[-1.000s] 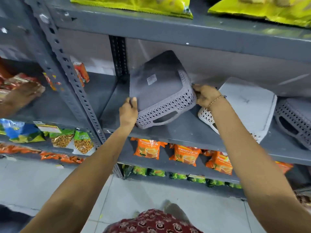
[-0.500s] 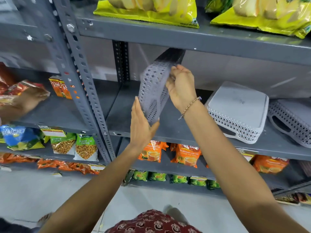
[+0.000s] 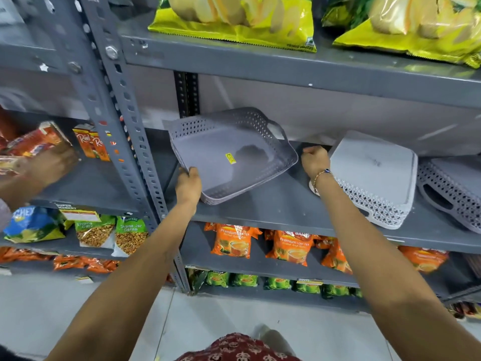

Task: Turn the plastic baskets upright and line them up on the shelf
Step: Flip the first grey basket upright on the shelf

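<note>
From the head camera, the grey basket (image 3: 230,157) sits open side up on the grey metal shelf (image 3: 281,207), tilted, its far handle toward the back wall; the left hand (image 3: 188,185) grips its near left rim. The right hand (image 3: 315,161) is curled closed just right of the basket, apart from it, with nothing visibly in it. Further right on the same shelf, a white basket (image 3: 372,173) and another grey one (image 3: 453,183) lie upside down.
</note>
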`<state>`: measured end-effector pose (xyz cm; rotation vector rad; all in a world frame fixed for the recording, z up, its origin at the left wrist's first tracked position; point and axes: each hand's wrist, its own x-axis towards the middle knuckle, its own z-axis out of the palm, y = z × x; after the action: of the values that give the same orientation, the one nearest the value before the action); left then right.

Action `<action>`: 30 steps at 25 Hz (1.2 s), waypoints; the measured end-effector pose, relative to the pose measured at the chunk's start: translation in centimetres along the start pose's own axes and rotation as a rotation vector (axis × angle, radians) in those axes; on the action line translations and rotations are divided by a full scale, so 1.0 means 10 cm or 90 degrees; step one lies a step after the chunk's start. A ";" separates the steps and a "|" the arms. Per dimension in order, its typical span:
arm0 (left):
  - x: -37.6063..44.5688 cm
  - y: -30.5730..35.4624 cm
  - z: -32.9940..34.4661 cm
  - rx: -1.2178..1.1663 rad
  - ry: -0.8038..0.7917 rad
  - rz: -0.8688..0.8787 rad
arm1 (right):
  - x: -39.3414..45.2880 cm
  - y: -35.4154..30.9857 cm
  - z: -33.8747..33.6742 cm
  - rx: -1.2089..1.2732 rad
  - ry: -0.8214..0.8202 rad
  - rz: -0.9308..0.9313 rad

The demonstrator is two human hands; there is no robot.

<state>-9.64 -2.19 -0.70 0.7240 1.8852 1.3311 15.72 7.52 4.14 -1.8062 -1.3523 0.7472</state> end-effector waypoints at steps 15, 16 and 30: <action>0.40 0.04 0.13 0.126 0.039 -0.074 | 0.37 0.24 0.55 0.036 -0.096 0.112; 0.44 0.08 0.13 0.129 0.035 -0.070 | 0.30 0.26 0.54 0.044 -0.077 0.115; 0.93 0.21 0.01 0.316 0.000 0.020 | -0.52 0.61 0.44 0.166 0.022 0.154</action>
<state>-15.00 5.75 -0.83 0.9974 2.2375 0.8787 13.98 2.49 -3.31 -1.7792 -0.9732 0.9672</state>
